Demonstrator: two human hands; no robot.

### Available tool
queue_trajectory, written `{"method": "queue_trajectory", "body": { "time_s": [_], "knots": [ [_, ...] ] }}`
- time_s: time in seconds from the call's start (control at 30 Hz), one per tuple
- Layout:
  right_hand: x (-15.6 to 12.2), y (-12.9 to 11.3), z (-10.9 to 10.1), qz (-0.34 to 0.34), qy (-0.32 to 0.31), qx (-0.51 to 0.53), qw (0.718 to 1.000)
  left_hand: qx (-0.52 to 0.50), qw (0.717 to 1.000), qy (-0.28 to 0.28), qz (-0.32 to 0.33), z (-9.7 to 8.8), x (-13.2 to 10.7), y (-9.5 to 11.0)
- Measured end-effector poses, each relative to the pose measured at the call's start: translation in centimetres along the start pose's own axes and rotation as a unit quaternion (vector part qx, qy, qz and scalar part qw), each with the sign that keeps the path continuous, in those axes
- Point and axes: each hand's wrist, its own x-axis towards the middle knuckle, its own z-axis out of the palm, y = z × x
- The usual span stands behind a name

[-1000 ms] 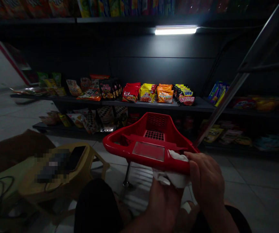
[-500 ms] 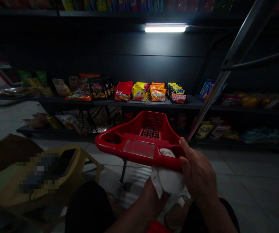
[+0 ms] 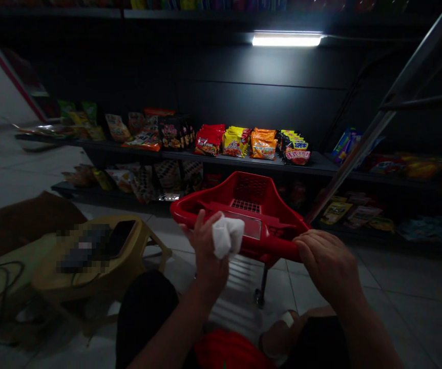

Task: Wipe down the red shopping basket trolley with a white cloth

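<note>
Shelving fills the upper frame, its middle shelf (image 3: 322,163) carrying 4 neat groups of packets near the centre: red packets (image 3: 208,141), yellow packets (image 3: 235,142), orange packets (image 3: 262,144) and black packets (image 3: 295,148). Above them glows a light tube (image 3: 287,39). A slanting metal pole (image 3: 382,123) crosses in front of the shelving at right. At lower left, a tan stool (image 3: 49,279) bears a dark phone-like slab (image 3: 123,238) beside a pixelated item. The red cart (image 3: 253,187) stands at the frame's centre, handle toward the viewer; inside its basket a dark grid (image 3: 246,206) shows. The left hand (image 3: 205,243) is half open at the handle's left part, some fingers raised, with a crumpled white cloth (image 3: 227,236) held against its thumb side. The right hand (image 3: 326,256) is curled over the handle's right end. Compared with 0.5 s ago, the left hand and cloth have moved from beneath the handle's right part to its left part; the right hand remains at the right end.
</note>
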Motion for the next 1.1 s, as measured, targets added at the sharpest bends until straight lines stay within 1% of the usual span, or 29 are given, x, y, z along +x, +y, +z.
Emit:
{"method": "queue_trajectory", "body": {
  "time_s": [0.03, 0.13, 0.2, 0.23, 0.3, 0.37, 0.5, 0.53, 0.6, 0.67, 0.73, 0.77, 0.87, 0.9, 0.93, 1.0, 1.07, 1.1],
  "knots": [
    [-0.2, 0.2, 0.2, 0.006, 0.004, -0.002, 1.0, 0.018, 0.999, -0.022, 0.041, 0.7, -0.2, 0.8],
    [-1.0, 1.5, 0.7, 0.022, 0.016, -0.016, 1.0, 0.051, 0.993, -0.051, 0.097, 1.9, -1.0, 2.8],
    [-1.4, 2.5, 0.8, 0.034, 0.02, -0.022, 0.999, 0.069, 0.985, -0.068, 0.143, 2.1, -1.2, 3.1],
    [-1.5, 2.9, 0.9, 0.041, 0.018, -0.021, 0.999, 0.075, 0.98, -0.077, 0.168, 2.0, -1.2, 2.7],
    [-1.7, 3.4, 1.1, 0.056, 0.014, -0.014, 0.998, 0.08, 0.972, -0.084, 0.206, 1.6, -1.1, 1.3],
    [-1.8, 3.4, 1.2, 0.058, 0.015, -0.005, 0.998, 0.072, 0.972, -0.076, 0.21, 0.8, -1.1, -0.5],
    [-1.9, 2.6, 1.5, 0.036, 0.038, -0.012, 0.999, 0.063, 0.984, -0.053, 0.161, -1.4, -1.1, -4.6],
    [-1.8, 2.4, 1.6, 0.032, 0.044, -0.014, 0.998, 0.062, 0.987, -0.035, 0.142, -2.0, -1.0, -5.5],
    [-1.7, 2.1, 1.6, 0.031, 0.052, -0.015, 0.998, 0.06, 0.995, 0.013, 0.078, -3.0, -0.9, -7.3],
    [-1.5, 1.9, 1.5, 0.039, 0.053, -0.014, 0.998, 0.048, 0.996, 0.071, -0.017, -3.7, -0.6, -8.5],
    [-1.5, 1.6, 1.5, 0.053, 0.051, -0.008, 0.997, 0.031, 0.987, 0.12, -0.101, -3.7, -0.5, -8.9],
    [-1.5, 1.6, 1.5, 0.062, 0.05, -0.007, 0.997, 0.02, 0.982, 0.139, -0.131, -3.4, -0.5, -8.8],
    [-1.6, 1.6, 1.6, 0.086, 0.051, -0.016, 0.995, -0.032, 0.965, 0.173, -0.193, -1.9, -1.6, -7.2],
    [-1.7, 1.7, 1.6, 0.092, 0.047, -0.023, 0.994, -0.059, 0.961, 0.167, -0.213, -1.3, -2.3, -6.4],
    [-1.8, 1.9, 1.6, 0.098, 0.043, -0.029, 0.994, -0.087, 0.957, 0.15, -0.232, -0.6, -3.1, -5.6],
    [-1.9, 2.3, 1.5, 0.11, 0.034, -0.038, 0.993, -0.13, 0.953, 0.082, -0.261, 0.4, -4.8, -4.3],
    [-2.0, 2.7, 1.3, 0.111, 0.025, -0.042, 0.993, -0.148, 0.95, 0.028, -0.273, 1.0, -6.2, -4.0],
    [-2.0, 2.9, 1.2, 0.106, 0.02, -0.044, 0.993, -0.148, 0.949, 0.019, -0.279, 1.0, -6.5, -4.3]
  ]
}}
